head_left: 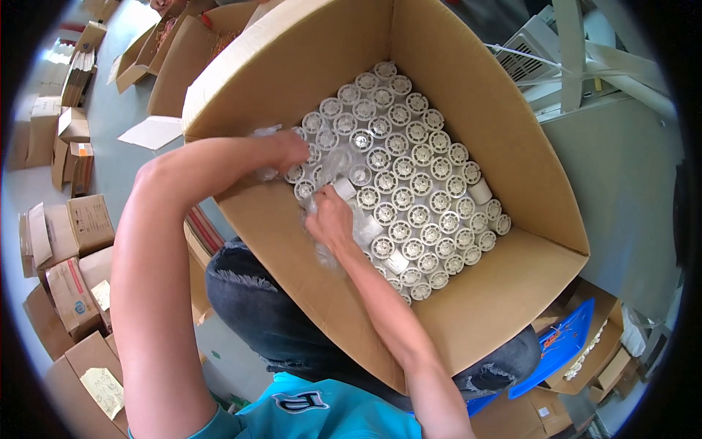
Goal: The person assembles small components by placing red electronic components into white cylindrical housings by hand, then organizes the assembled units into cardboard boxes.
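A large open cardboard box [292, 263] stands tilted in front of me, with many white round plastic parts [403, 168] packed in rows inside. Their spoked ends face up, and a few lie on their sides. Crumpled clear plastic film [338, 162] spreads over the parts on the left. My left hand [291, 150] is curled by the box's left wall, closed on that film; its fingertips are hidden. Lower down, my right hand [330, 217] is closed, with film bunched around its fingers. A white cylinder [344, 189] lies against its fingertips; whether it is gripped is unclear.
Cardboard boxes [73, 293] are stacked along the left, and open cartons [183, 66] stand at the far left. A grey panel [621, 183] rises to the right. A blue tray [563, 344] sits at the lower right, beside my knee.
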The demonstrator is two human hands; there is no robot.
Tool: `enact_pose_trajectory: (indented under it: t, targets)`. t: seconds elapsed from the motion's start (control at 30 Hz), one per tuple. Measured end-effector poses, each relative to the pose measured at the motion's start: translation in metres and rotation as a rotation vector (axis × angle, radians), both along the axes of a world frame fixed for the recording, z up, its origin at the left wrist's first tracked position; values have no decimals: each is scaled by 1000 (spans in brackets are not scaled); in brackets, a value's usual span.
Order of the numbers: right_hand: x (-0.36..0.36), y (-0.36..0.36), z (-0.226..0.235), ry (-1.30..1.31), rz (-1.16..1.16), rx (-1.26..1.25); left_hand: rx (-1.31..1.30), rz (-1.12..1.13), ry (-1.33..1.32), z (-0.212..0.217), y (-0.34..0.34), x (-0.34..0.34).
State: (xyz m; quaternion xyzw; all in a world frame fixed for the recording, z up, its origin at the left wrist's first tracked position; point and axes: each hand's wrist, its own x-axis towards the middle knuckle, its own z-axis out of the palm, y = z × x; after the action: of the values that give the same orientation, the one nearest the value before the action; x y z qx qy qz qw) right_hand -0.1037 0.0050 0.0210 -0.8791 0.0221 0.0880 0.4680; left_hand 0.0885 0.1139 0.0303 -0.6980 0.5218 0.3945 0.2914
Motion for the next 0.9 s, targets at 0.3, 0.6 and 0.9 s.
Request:
enact_pose_trajectory:
  t: [0.3,0.6,0.9]
  targets:
    - [53,-19,7,-86,-432,57,6,464,125,-16,8,19]
    - [49,-53,-36,36,-287,-124,-91,306,-77,-13,14,11]
    - [49,-92,-8,-22,-650,53,49,125,-241,7,-1,-1]
